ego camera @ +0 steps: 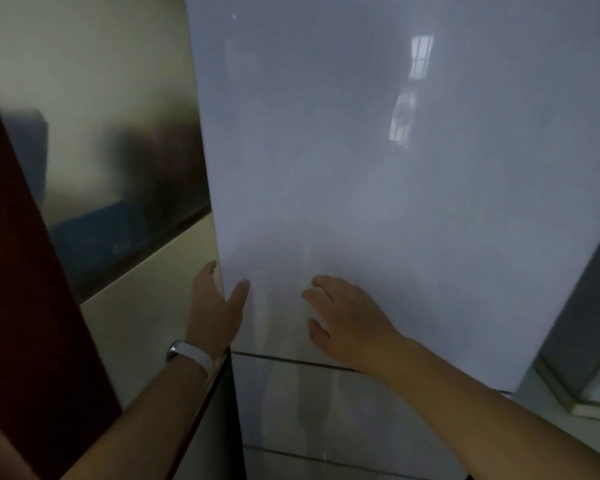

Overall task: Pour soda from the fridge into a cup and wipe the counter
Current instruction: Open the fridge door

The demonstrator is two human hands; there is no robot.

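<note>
A tall white fridge fills most of the head view, and its glossy upper door (pixel 378 168) is closed. My left hand (pixel 215 306) grips the door's left edge near its lower corner, fingers behind the edge and thumb on the front. My right hand (pixel 343 317) lies on the door's front face just above the seam, fingers loosely spread. Below the seam is a lower fridge door (pixel 309 410). No soda, cup or cloth is in view.
A cream wall with a dark reflective panel (pixel 111 188) stands left of the fridge. A dark red door or panel (pixel 21 289) runs along the far left. A pale ledge (pixel 582 393) shows at the lower right beside the fridge.
</note>
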